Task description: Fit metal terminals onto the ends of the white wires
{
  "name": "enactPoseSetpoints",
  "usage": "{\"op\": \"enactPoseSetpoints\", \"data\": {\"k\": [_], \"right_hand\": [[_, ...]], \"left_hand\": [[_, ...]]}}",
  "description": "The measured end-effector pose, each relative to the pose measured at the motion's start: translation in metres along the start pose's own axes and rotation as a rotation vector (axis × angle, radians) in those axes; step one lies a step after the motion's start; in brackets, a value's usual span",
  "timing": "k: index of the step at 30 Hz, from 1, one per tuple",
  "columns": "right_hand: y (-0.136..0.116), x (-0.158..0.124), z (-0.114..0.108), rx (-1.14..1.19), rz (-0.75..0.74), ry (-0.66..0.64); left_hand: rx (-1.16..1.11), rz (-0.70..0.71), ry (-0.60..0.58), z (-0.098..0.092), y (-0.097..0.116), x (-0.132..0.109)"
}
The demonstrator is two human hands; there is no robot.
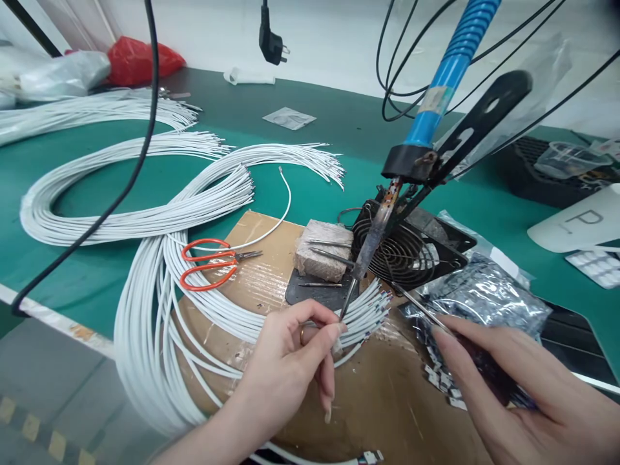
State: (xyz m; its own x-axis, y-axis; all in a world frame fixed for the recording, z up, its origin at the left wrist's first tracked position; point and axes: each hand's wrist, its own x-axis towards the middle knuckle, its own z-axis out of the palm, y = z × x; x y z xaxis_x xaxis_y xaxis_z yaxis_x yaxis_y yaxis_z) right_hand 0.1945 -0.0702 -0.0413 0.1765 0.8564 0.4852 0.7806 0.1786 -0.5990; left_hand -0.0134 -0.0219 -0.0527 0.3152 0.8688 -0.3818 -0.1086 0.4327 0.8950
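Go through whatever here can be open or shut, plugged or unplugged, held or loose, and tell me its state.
Orange-handled scissors: shut, lying loose.
Black power plug: unplugged, hanging.
Blue-handled soldering iron: propped tip-down in its stand.
Left hand: pinching a white wire.
Right hand: gripping metal tweezers.

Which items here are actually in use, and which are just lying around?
In use:
left hand pinching a white wire
right hand holding tweezers
soldering iron mounted on its stand
fanned wire ends

Lying about:
orange scissors
white wire coils
red bag
hanging plug
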Motion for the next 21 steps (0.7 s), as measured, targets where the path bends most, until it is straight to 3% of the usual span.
{"op": "enactPoseSetpoints", "data": {"k": [4, 21], "right_hand": [[-0.004, 0.009, 0.005, -0.174, -0.206, -0.031], [0.009, 0.027, 0.0, -0.248, -0.349, -0.102]], "left_hand": [[-0.013, 0.013, 0.026, 0.002, 0.004, 0.003], [-0.064, 0.087, 0.037, 0.006, 0.014, 0.011]]}}
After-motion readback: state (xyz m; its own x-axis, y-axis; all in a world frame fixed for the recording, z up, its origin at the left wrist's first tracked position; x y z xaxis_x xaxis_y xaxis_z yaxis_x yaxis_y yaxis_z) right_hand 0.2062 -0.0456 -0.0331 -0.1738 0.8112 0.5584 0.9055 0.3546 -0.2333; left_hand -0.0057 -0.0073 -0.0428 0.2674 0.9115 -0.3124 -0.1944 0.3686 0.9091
